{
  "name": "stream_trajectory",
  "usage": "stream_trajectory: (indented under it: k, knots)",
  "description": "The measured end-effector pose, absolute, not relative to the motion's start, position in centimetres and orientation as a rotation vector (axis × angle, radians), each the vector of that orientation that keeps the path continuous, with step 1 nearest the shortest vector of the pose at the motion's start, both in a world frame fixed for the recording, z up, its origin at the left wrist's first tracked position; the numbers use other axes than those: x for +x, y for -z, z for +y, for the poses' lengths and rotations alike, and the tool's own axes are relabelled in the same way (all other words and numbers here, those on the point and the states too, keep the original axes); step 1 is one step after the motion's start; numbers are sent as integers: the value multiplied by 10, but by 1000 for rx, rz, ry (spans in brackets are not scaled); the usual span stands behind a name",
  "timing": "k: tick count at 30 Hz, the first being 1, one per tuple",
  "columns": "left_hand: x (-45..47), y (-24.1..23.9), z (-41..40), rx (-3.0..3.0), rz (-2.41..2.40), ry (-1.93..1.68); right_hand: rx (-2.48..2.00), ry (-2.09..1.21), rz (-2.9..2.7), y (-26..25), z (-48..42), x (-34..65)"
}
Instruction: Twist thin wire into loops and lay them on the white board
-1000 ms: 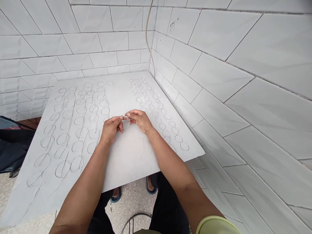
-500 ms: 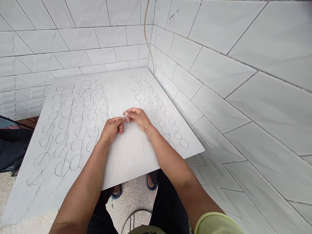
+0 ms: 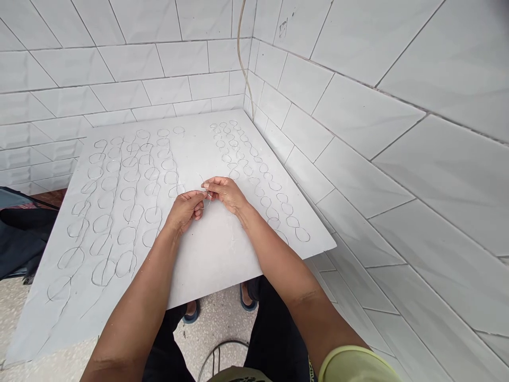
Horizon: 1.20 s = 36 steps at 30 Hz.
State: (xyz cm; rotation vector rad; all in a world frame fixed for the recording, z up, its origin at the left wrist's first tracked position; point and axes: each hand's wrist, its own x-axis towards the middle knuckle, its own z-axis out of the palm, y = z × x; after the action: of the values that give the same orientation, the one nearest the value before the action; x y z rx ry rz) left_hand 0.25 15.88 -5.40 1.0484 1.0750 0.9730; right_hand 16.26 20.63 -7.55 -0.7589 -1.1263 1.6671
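Over the middle of a white board [image 3: 222,254], my left hand [image 3: 183,209] and my right hand [image 3: 226,192] meet fingertip to fingertip. Both pinch a thin piece of silver wire [image 3: 205,187], whose free end curls up and to the left of the fingers. Rows of wire loops [image 3: 123,191] with straight tails lie on the board left of my hands. A band of smaller wire loops [image 3: 258,183] runs along the board's right side beside my right hand.
White tiled walls close the board in at the back and right. A pale cable [image 3: 242,58] hangs down the corner. A dark bag [image 3: 22,233] sits left of the board. My sandalled feet [image 3: 242,294] and a black cable loop [image 3: 217,355] show on the floor below.
My hands stay pinched together on the wire with only slight finger shifts. The view has drifted a little, nothing else has moved.
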Motion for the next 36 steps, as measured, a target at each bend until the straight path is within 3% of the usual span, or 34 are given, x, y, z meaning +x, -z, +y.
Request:
stream_trajectory:
  k: [14, 36]
  knots:
    - [5, 47, 153, 877, 834, -1023, -562, -1819, -1044, 65, 199, 163]
    - [13, 48, 144, 739, 780, -1142, -505, -1606, -1063, 69, 203, 162]
